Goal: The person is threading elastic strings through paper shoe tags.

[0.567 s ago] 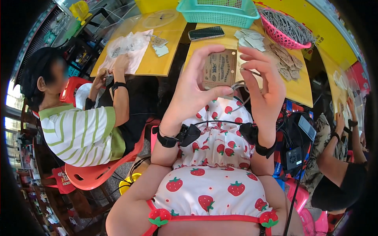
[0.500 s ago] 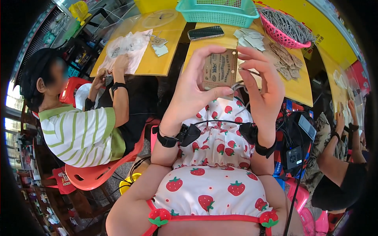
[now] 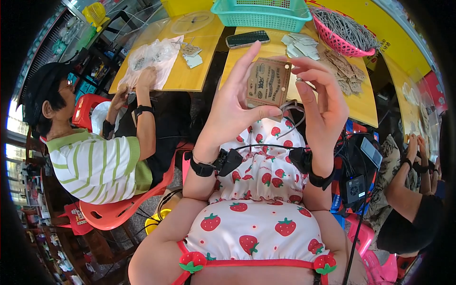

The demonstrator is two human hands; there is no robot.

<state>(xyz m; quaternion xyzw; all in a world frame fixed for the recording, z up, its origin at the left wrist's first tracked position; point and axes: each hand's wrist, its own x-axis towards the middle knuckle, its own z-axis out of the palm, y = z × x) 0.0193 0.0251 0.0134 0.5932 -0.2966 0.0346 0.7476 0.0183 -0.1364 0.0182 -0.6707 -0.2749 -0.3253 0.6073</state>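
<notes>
Held up in front of my chest is a brown cardboard tag (image 3: 268, 83) with dark print and small punched holes along its right side. My left hand (image 3: 225, 102) grips it between the thumb at the lower edge and fingers behind, while the index finger sticks up past the tag's corner. A thin grey cord (image 3: 300, 114) loops from the tag's lower right side toward my right hand (image 3: 325, 102). The right thumb and fingers pinch close to the tag, on the cord's tip as it appears. Whether the cord passes through a hole is hidden.
On the yellow table (image 3: 358, 107) lie brown tags (image 3: 349, 78), pale tags (image 3: 301, 46) and a phone (image 3: 248, 39). Behind them are a teal basket (image 3: 263, 21) and a pink basket (image 3: 332, 42) of grey cords. A co-worker (image 3: 95, 152) sits at left; another person's arm (image 3: 403, 185) shows at right.
My left index finger has lifted from the tag's top edge and now points up. My right hand has shifted slightly right, and the cord's loop shows more widely. The left co-worker's head has turned.
</notes>
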